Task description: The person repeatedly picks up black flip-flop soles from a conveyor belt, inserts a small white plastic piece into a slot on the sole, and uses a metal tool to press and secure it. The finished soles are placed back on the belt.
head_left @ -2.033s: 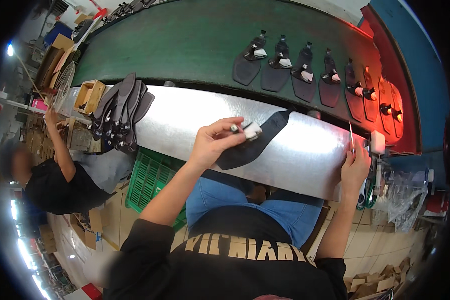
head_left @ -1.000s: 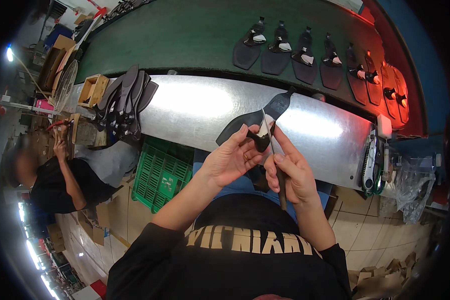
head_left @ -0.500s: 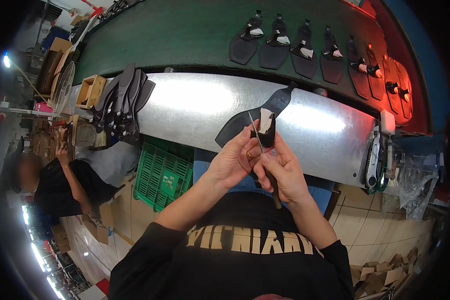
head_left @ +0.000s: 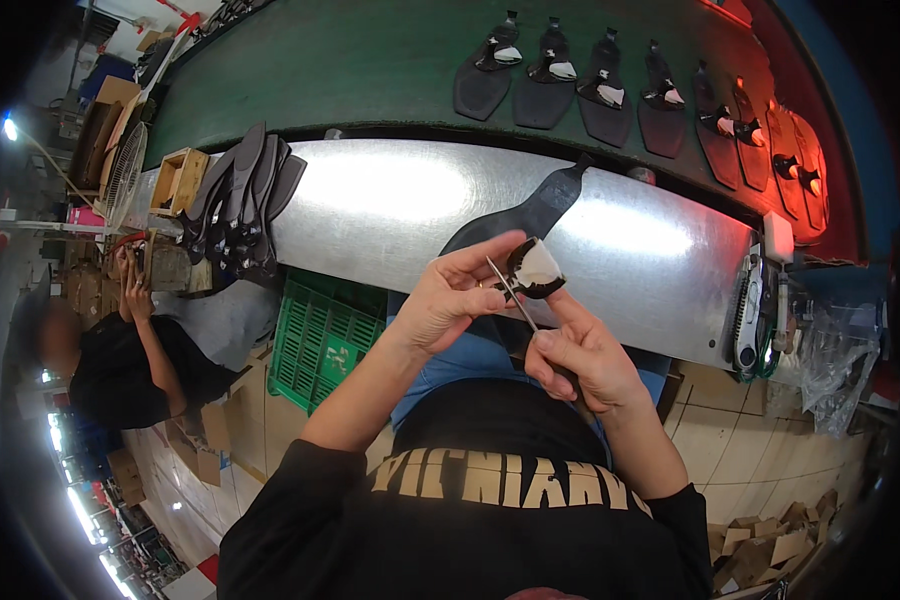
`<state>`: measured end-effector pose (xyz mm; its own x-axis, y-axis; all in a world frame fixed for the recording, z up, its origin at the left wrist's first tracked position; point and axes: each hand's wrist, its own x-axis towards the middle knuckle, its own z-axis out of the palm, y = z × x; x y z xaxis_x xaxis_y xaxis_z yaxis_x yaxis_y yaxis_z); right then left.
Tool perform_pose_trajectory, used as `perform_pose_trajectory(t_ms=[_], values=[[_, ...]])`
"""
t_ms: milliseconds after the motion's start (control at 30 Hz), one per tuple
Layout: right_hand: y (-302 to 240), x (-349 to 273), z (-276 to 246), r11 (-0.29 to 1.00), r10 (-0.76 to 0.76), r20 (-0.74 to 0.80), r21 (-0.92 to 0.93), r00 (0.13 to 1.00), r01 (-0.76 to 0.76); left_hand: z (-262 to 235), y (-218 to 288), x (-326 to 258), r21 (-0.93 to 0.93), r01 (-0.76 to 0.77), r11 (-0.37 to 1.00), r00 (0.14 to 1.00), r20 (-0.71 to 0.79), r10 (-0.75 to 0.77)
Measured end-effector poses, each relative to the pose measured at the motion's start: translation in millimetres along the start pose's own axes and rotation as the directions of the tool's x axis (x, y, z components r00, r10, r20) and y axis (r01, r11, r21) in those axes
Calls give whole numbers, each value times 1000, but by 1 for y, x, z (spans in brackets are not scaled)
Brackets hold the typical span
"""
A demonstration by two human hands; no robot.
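Note:
My left hand (head_left: 448, 300) is closed on a small curved black strap piece (head_left: 538, 270) with a white inner face, its thumb and fingers at the piece's left edge. In my right hand (head_left: 585, 358) is a slim metal tool (head_left: 513, 293) with a brown handle; its thin shaft slants up across the strap piece's left edge. Whether it is a blade or a file is unclear. Fingertips of my right hand also touch the strap piece from below. Just beyond, a flat dark shoe sole (head_left: 530, 205) lies on the metal bench, partly covered by my left hand.
Several dark soles with black-and-white straps (head_left: 602, 92) stand in a row on the green belt (head_left: 300, 70), red-lit at right. Stacked soles (head_left: 240, 200) and a wooden box (head_left: 178, 182) are at left. A utility knife (head_left: 747, 315) hangs right. A green crate (head_left: 320, 340) and another person (head_left: 140, 360) are lower left.
The strap piece has tilted, showing more of its white face. My left hand has shifted left, and my right hand slightly right and down, with the tool's shaft leaning further left.

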<state>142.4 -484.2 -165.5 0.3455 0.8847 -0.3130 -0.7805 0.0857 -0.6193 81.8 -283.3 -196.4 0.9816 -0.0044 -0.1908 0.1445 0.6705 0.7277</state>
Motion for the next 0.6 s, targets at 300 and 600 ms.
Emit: perform_pose_trajectory(t_ms=[300, 600], values=[[13, -3, -1, 1000, -14, -83, -19, 996, 13, -3, 6, -2, 98, -14, 995, 996, 87, 5], [7, 3, -7, 989, -78, -183, -135, 980, 53, 14, 10, -1, 237, -60, 970, 997, -35, 70]])
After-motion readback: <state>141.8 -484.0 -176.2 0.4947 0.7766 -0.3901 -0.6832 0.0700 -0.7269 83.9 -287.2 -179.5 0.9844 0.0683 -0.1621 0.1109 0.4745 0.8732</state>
